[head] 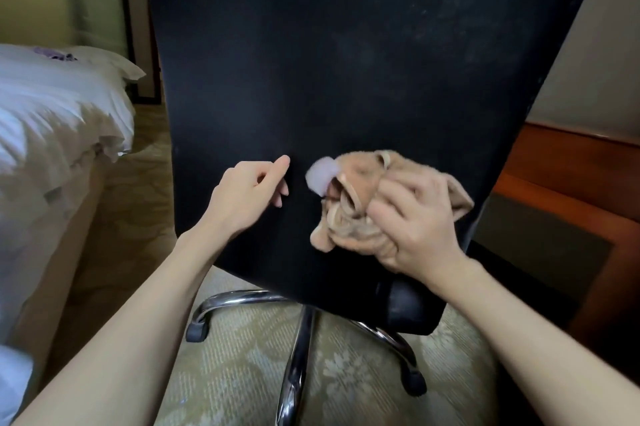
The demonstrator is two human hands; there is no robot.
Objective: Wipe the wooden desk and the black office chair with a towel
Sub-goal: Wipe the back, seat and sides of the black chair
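The back of the black office chair fills the middle of the view, with dusty streaks at its upper right. My right hand grips a bunched tan towel and presses it against the lower right of the backrest. My left hand sits just left of the towel, fingers loosely curled, fingertips touching the backrest and holding nothing. A corner of the wooden desk shows at the right, behind the chair.
The chair's chrome base with castors stands on patterned carpet below. A bed with white bedding is close on the left. A wall rises behind the desk at the right.
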